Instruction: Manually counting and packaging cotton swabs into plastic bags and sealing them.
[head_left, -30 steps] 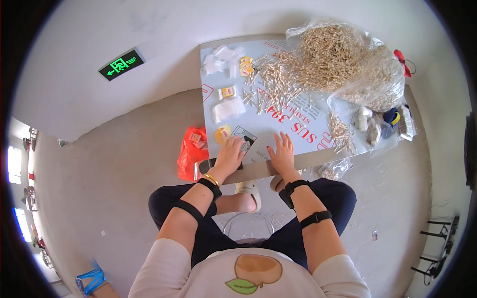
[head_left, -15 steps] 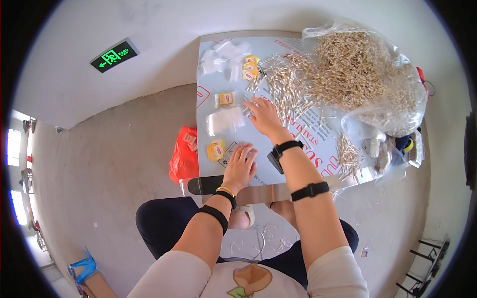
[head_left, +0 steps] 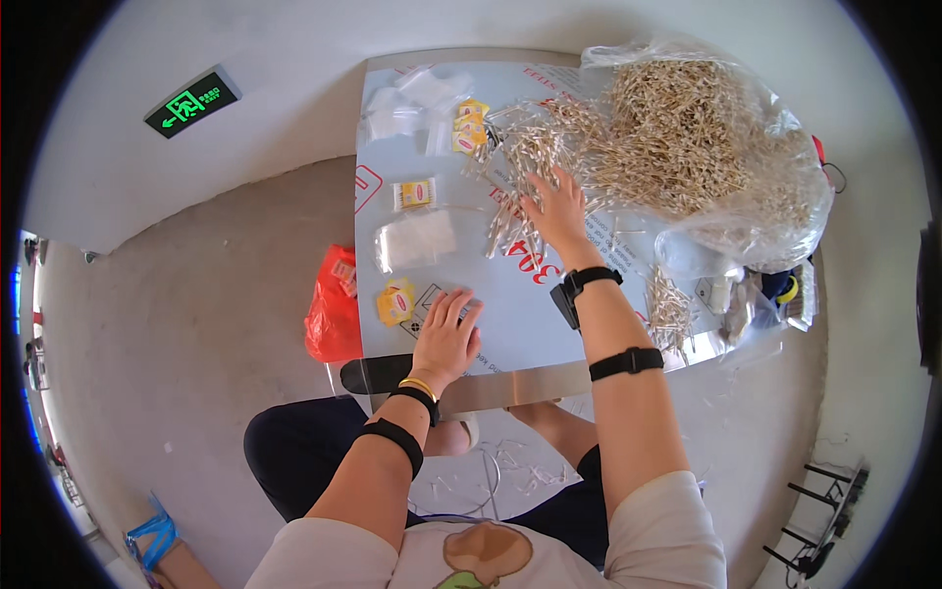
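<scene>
My right hand point(head_left: 556, 208) reaches out over the table point(head_left: 510, 378), fingers spread on a loose heap of thin pale sticks point(head_left: 525, 157). My left hand point(head_left: 446, 332) lies flat on a small clear packet near the table's front edge, beside a yellow label packet point(head_left: 395, 300). A big clear bag full of the same sticks point(head_left: 706, 147) sits at the far right. Small clear bags point(head_left: 414, 239) and another yellow label packet point(head_left: 414, 192) lie along the left side.
An orange-red plastic bag point(head_left: 332, 309) hangs by the table's left edge. A small bundle of sticks point(head_left: 669, 306) and some bottles and clutter point(head_left: 756, 294) sit at the right front. A green sign point(head_left: 191, 101) lies on the grey floor.
My right hand has gone from the table's front edge out to the stick heap. My left hand stayed near the front edge on the packet.
</scene>
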### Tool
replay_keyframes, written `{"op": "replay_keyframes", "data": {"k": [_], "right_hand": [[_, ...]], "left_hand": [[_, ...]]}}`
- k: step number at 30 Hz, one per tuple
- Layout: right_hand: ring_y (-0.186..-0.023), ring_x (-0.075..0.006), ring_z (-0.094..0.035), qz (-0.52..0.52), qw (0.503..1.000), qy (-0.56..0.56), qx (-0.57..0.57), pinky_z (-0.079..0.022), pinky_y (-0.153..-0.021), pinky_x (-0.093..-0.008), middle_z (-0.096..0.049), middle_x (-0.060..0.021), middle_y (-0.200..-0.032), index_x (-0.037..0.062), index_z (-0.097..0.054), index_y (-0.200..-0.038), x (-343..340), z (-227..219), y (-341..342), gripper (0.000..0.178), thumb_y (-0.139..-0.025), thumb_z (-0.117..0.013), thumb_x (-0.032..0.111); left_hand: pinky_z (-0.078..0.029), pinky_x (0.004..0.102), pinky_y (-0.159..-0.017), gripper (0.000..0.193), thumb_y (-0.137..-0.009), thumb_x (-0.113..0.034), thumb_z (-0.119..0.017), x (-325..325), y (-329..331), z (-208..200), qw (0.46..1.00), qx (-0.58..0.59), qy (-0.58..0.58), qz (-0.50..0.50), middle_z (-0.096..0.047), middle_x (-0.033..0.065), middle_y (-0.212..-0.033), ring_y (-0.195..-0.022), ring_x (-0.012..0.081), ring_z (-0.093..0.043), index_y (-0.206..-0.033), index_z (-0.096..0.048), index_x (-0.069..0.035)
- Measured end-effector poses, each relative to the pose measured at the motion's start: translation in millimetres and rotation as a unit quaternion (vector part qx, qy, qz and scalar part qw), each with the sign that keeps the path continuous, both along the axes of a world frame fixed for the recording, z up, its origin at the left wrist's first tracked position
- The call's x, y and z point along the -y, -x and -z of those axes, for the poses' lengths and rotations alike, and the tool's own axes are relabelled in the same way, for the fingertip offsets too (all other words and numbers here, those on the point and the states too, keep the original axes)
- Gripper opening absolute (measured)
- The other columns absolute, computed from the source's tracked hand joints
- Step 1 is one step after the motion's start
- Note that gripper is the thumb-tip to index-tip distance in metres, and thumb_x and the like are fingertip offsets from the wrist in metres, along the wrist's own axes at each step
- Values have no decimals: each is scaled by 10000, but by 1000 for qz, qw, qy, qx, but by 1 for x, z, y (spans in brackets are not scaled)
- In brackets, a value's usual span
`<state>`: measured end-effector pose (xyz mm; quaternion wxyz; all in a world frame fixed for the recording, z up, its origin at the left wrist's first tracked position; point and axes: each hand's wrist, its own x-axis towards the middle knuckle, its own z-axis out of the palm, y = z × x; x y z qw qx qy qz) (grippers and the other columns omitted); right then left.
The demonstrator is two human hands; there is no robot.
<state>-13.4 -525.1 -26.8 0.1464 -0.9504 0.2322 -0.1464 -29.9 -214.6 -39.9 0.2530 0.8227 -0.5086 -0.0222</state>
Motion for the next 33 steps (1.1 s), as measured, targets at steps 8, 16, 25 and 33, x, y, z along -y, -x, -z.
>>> {"op": "replay_keyframes", "data": {"k": [8,16,25,33], "right_hand": [[-1496,-417,-309,100,984,-55,-139,-296,-1182,-625,-387,-180,-1571,271,-574,-1434,-23,-19,-27,649,-859,-782,485],[-1170,-377,-531,14,995,-84,46,-474,-989,-490,-564,-122,-1153,131,-695,-1045,-45,19,20,244,-809,-748,100],[-1118,-357,-570,-105,976,-189,38,-484,-974,-479,-629,-103,-1118,101,-719,-978,-87,-9,89,259,-826,-610,-79],[-1242,-349,-560,-22,973,-228,28,-443,-1083,-467,-662,-105,-1281,111,-735,-1144,-71,-30,156,318,-858,-663,-7]], "left_hand": [[-323,508,-1243,455,-873,-146,-642,-5,-1,2,1000,-3,3,-3,-505,125,-1425,-1391,334,-453,-1320,-571,-96],[-325,507,-1241,439,-873,-145,-641,-2,2,2,1000,-1,11,3,-522,131,-1409,-1384,339,-465,-1304,-569,-92],[-317,485,-1248,406,-866,-156,-629,-1,0,4,1000,9,9,-2,-556,117,-1401,-1402,310,-467,-1266,-615,-86],[-317,484,-1250,437,-846,-149,-639,-2,0,5,1000,-1,13,-6,-539,104,-1410,-1403,304,-461,-1280,-609,-97]]}}
